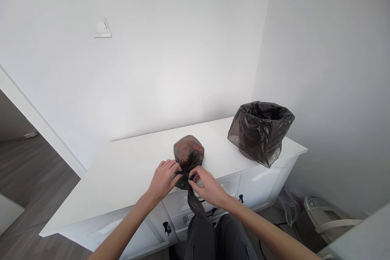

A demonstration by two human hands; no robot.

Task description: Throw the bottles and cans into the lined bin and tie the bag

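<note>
A filled dark translucent bag point(189, 149) with orange-red contents rests near the front edge of the white cabinet top point(137, 162). My left hand point(166, 178) pinches the gathered neck of this bag from the left. From the right, my right hand point(207, 185) pinches the same gathered plastic, its fingertips close to those of my left hand. A twisted tail of the bag hangs down over the cabinet's front edge between my forearms.
A bin lined with a black bag point(258, 134) stands at the cabinet's right end, its mouth open. Black handles point(166, 228) stick out from the cabinet front. A beige appliance point(326, 215) and clear plastic point(288, 205) are on the floor at right.
</note>
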